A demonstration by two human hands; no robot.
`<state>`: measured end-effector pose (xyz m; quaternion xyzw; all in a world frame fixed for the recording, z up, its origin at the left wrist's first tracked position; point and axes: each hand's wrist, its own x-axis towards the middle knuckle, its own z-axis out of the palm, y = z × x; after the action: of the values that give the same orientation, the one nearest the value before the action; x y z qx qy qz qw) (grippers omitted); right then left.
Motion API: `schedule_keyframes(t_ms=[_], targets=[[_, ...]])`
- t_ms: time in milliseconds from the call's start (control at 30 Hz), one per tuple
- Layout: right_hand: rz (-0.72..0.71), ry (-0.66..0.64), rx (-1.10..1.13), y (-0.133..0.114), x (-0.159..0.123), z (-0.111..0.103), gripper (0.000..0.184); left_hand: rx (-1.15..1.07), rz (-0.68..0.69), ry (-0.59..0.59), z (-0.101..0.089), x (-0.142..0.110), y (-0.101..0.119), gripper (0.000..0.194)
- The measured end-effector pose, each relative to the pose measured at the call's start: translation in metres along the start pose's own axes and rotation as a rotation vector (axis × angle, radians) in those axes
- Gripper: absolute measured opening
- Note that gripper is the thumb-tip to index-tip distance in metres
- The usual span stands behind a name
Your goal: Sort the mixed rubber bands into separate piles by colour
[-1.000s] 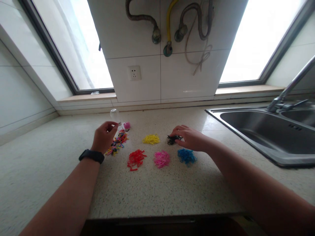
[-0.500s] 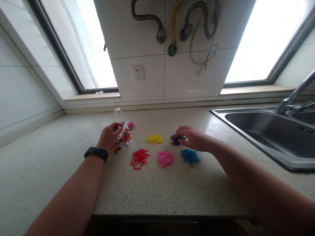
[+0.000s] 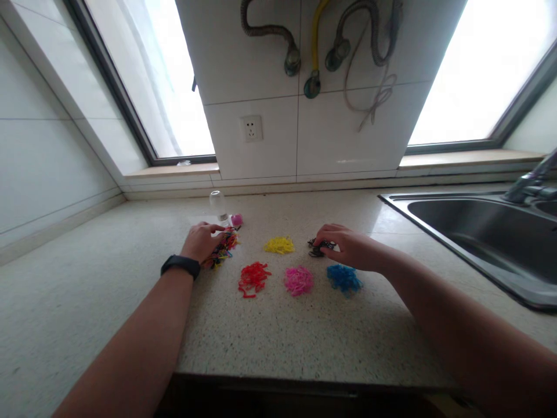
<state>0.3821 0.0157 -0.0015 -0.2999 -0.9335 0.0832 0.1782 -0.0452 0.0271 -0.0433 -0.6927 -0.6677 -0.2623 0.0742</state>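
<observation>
My left hand point(image 3: 202, 241), a dark band on its wrist, rests at a pile of mixed-colour small rubber bands point(image 3: 224, 248). Its thumb and index fingertip come close together at the pile's upper edge; whatever is between them is too small to make out. My right hand point(image 3: 339, 241) curves over a heap of black rubber bands point(image 3: 315, 251), thumb and fingers apart, tips touching the heap. Between the hands lies a yellow heap point(image 3: 279, 245). Nearer me sit a red heap point(image 3: 253, 278), a pink heap point(image 3: 299, 280) and a blue heap point(image 3: 344, 278).
A clear bottle point(image 3: 217, 204) stands behind my left hand, beside a small pink object point(image 3: 237, 220). At the right is a steel sink point(image 3: 456, 226) with a tap point(image 3: 528, 186). The tiled wall behind carries a socket point(image 3: 251, 128) and hoses. The counter's front edge runs below.
My left hand has lowered its fingertips from just above the mixed pile into its upper edge. The right hand stays over the black heap. The whole view has shifted slightly.
</observation>
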Motion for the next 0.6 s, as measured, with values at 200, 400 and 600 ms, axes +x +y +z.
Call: schedule_keyframes(t_ms=[200, 400, 600], targets=[[-0.013, 0.002, 0.008, -0.002, 0.001, 0.001, 0.018, 0.018, 0.02, -0.015, 0.005, 0.003, 0.002, 0.031], [-0.014, 0.0, 0.02, -0.002, 0.002, 0.002, 0.019, -0.019, 0.014, 0.007, 0.006, 0.005, 0.003, 0.029], [-0.008, 0.003, 0.009, -0.003, 0.001, 0.001, 0.019, -0.134, 0.012, 0.027, -0.001, 0.004, 0.013, 0.033]])
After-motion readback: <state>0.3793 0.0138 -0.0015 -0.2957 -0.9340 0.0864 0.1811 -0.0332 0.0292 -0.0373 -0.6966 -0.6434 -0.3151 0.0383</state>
